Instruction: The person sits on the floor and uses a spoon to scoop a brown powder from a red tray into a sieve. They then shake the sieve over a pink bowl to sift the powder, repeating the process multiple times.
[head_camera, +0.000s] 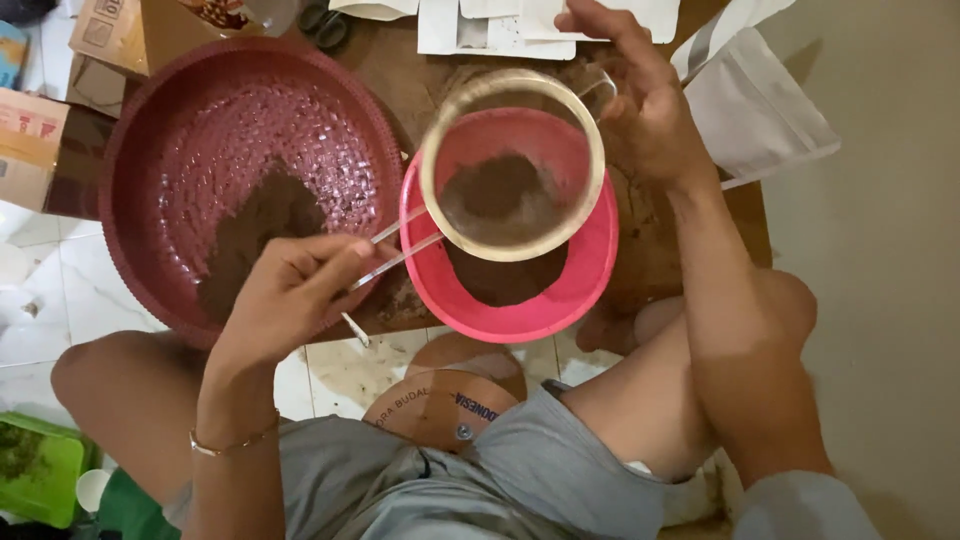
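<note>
My left hand (290, 290) grips the wire handle of a round sieve (512, 165), held over a bright pink bowl (560, 300). Brown powder lies in the sieve mesh and more shows in the bowl below. My right hand (640, 95) rests against the sieve's far rim, fingers curled around the edge. To the left stands a large dark red woven-pattern basin (160, 130) with a heap of brown powder (255, 235) in it.
White pouches (760, 110) and papers (500, 25) lie at the back on a brown board. Cardboard boxes (40, 140) stand at the left. A green container (40, 470) sits at bottom left. My bent knees frame the bowls on the tiled floor.
</note>
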